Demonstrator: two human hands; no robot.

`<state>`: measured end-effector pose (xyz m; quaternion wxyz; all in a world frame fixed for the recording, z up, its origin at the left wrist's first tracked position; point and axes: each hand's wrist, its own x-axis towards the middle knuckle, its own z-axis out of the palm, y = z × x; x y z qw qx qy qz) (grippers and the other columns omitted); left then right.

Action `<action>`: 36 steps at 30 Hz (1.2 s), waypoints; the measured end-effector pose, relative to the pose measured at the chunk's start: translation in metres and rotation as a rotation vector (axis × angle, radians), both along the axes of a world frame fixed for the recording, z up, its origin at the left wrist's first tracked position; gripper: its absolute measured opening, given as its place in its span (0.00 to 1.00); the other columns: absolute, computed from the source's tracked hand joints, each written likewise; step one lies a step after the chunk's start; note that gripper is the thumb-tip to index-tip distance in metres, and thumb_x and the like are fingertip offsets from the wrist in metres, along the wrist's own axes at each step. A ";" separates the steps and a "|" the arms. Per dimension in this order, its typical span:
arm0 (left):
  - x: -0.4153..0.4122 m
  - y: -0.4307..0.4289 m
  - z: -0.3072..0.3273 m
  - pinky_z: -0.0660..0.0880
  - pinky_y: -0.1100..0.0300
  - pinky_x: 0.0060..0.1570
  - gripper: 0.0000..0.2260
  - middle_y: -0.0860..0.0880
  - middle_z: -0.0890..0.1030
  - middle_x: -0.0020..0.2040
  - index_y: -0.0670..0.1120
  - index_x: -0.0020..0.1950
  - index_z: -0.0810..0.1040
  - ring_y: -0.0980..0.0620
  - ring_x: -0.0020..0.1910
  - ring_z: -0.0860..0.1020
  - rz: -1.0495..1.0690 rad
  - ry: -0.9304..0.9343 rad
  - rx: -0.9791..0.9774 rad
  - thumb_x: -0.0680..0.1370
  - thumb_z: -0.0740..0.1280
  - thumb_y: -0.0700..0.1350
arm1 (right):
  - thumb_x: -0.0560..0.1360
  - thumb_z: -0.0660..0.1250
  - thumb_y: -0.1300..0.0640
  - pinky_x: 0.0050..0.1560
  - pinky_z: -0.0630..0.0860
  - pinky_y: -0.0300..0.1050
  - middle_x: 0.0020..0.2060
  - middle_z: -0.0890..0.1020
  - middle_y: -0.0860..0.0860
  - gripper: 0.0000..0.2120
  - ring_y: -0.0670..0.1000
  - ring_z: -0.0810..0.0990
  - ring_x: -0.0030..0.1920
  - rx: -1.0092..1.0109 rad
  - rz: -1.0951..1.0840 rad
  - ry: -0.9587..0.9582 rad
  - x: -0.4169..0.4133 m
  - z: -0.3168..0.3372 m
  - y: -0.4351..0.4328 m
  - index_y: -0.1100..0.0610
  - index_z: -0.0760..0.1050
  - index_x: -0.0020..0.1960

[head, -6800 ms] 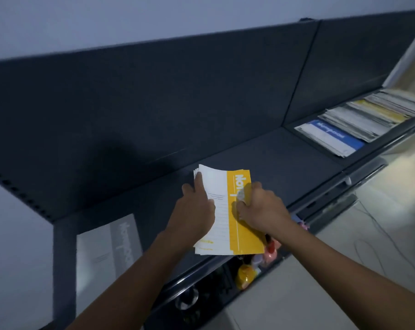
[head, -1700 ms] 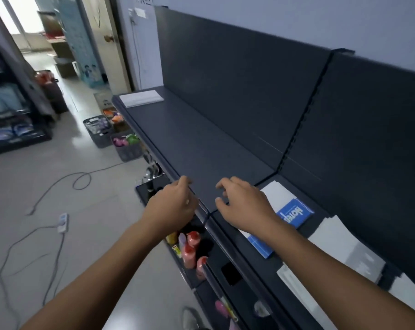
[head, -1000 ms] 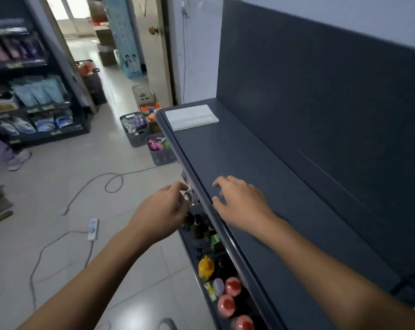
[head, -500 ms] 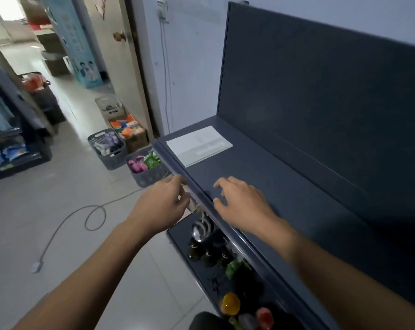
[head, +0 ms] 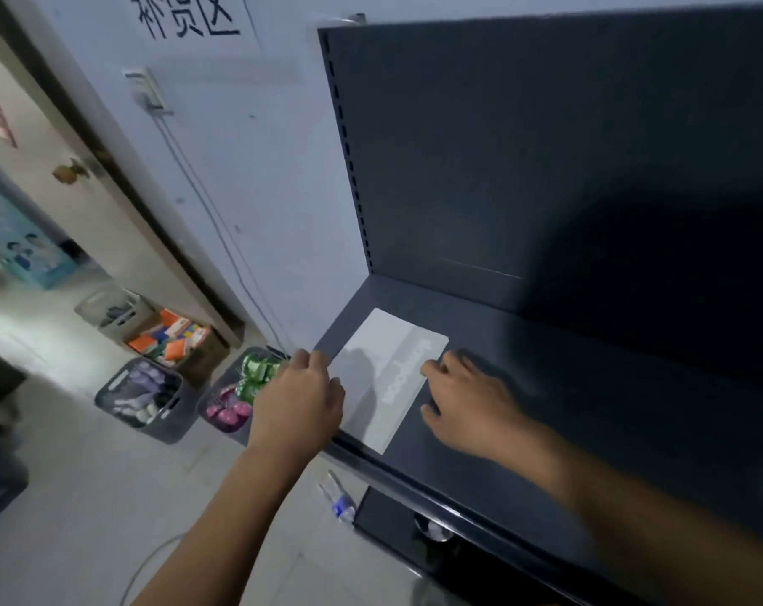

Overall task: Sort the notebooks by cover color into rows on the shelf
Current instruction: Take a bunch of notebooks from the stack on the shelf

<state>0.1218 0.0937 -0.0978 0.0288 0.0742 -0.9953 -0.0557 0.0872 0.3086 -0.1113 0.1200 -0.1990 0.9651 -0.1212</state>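
A grey-and-white notebook lies flat at the left end of the dark shelf, its near corner at the shelf's front edge. My left hand hovers at the notebook's left edge, fingers loosely curled, holding nothing. My right hand is at the notebook's right edge, fingers spread over the shelf surface, also holding nothing. Whether either hand touches the cover cannot be told. No other notebooks are in view.
The shelf's dark back panel rises behind. A white wall adjoins the shelf's left end. On the floor to the left stand grey baskets of small goods and a cardboard box. A lower shelf sits beneath.
I have moved left along the shelf, away from the yellow and blue notebooks. Both empty hands now reach the grey notebook at the shelf's left end.
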 end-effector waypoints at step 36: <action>-0.106 -0.026 -0.022 0.67 0.64 0.28 0.07 0.50 0.78 0.46 0.51 0.57 0.62 0.59 0.36 0.73 -0.473 -0.008 0.684 0.83 0.57 0.42 | 0.78 0.66 0.51 0.46 0.78 0.46 0.55 0.74 0.47 0.26 0.48 0.78 0.49 -0.784 -1.152 -0.247 -0.011 0.007 -0.096 0.47 0.55 0.68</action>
